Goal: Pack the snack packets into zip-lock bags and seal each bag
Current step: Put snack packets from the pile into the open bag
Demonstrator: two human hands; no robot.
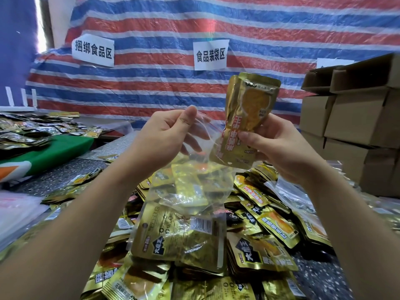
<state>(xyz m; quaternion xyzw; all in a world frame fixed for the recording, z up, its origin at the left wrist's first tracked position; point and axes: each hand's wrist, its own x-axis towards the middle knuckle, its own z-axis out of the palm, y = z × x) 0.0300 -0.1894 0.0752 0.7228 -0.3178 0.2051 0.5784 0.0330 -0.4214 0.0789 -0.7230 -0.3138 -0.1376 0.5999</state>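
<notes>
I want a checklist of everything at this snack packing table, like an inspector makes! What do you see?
Surface: dark speckled table, mostly covered.
Job's things: clear zip-lock bag hanging open with packets already at its bottom; held gold packets lifted beside the bag's mouth; loose gold packet pile underneath.
Clutter: more packets spread at far left; green cloth; spare clear bags at left.
Grippers: left hand pinches the bag's top edge; right hand grips the gold packets.
Cables: nothing seen.
Surroundings: striped tarp with paper signs; stacked cardboard boxes at right.
</notes>
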